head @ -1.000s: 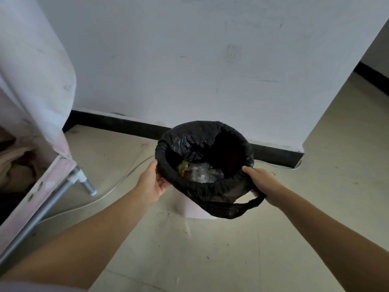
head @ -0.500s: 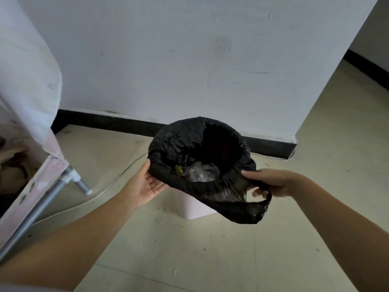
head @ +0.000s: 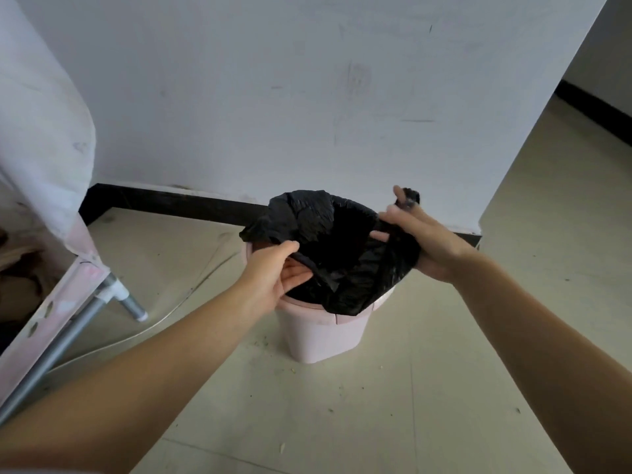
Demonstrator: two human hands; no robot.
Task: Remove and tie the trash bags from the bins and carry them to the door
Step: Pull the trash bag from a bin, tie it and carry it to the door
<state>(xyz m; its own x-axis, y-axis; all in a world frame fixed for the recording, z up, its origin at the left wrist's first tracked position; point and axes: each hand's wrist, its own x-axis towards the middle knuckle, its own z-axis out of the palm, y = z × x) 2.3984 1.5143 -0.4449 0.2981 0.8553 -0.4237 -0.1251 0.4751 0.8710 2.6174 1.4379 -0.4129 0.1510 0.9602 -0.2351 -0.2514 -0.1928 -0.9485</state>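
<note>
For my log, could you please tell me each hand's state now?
Left hand: grips the black trash bag rim.
Right hand: grips the bag's other side.

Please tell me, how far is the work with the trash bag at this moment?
Done: the black bag rim is off the pink bin. In hand: the left hand and right hand grip its edges. Left: lifting it out, tying, carrying it away.

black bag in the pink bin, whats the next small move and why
Probably draw both hands together to gather the mouth shut. The left hand pinches the near edge of the black bag and the right hand grips the far edge, but the mouth gapes open and the bag sits in the pink bin.
</note>
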